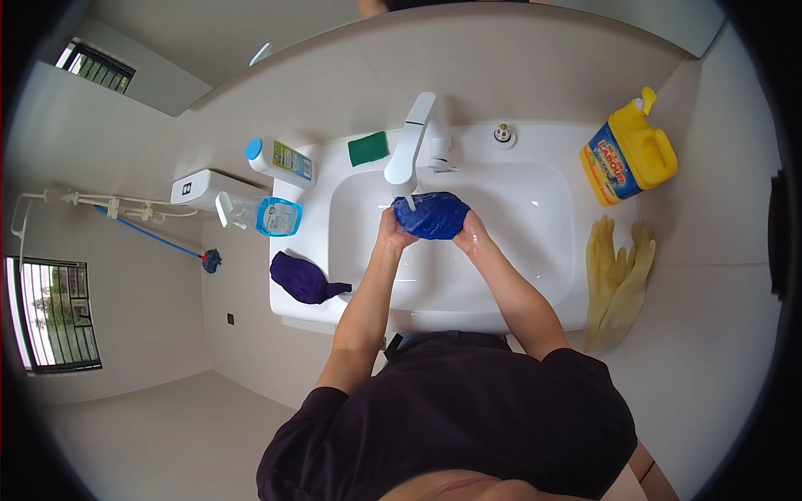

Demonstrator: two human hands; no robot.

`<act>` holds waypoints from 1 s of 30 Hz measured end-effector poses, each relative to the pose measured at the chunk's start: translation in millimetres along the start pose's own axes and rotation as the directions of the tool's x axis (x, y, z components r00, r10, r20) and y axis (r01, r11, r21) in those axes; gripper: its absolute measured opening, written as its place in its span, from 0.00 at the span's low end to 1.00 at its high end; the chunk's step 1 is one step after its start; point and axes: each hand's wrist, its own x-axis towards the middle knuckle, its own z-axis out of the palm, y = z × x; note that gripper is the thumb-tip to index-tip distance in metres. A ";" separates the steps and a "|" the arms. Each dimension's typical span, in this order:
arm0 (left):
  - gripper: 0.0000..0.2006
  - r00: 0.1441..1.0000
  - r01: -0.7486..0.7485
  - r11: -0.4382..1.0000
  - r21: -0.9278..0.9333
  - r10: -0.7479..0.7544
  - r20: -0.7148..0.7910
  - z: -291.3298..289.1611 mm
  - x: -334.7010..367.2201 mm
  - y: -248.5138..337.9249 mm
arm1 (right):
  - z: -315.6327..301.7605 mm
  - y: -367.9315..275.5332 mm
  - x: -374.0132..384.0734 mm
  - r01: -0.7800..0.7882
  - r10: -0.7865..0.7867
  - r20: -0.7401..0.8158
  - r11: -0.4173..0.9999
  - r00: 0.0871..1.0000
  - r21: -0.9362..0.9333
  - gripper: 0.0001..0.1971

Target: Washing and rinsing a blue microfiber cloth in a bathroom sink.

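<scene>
Under the spout of the white tap (403, 167), a wet blue cloth (434, 219) is held between my two hands over the sink (518, 275). Water runs from the spout onto the cloth's left part. My left hand (396, 230) grips its left end, and my right hand (469, 234) grips its right end. The fingers of both hands are mostly hidden beneath the cloth. My right wrist looks wet. To the left of my left forearm, a bunched dark purple cloth (301, 279) lies on the sink's rim.
On the left ledge stand a spray bottle (278, 216) and a white bottle with a blue cap (284, 162). A green scouring pad (368, 149) lies behind the basin. At the right are a yellow jug (628, 154) and cream rubber gloves (616, 280). A mirror (334, 21) hangs above.
</scene>
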 end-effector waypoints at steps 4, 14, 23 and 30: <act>0.35 0.988 -0.045 0.999 -0.002 0.045 0.151 -4.8 -4.1 1.0 | -7.0 -14.3 -12.8 0.223 -0.218 0.106 0.633 0.970 -0.741 0.16; 0.27 0.973 0.081 0.929 -0.362 0.004 0.230 -6.5 -6.3 -9.3 | -56.1 -32.4 -13.3 -0.265 0.312 0.005 0.818 0.950 -0.511 0.25; 0.25 0.964 -0.031 0.975 -0.221 0.088 0.250 18.4 -35.5 -31.0 | 4.4 1.7 -12.4 -0.185 0.081 0.485 0.968 0.870 0.170 0.27; 0.20 0.972 -0.172 0.974 0.148 0.143 0.185 36.0 -55.5 -24.6 | 6.2 5.2 37.4 -0.174 0.168 0.104 0.983 0.980 0.052 0.17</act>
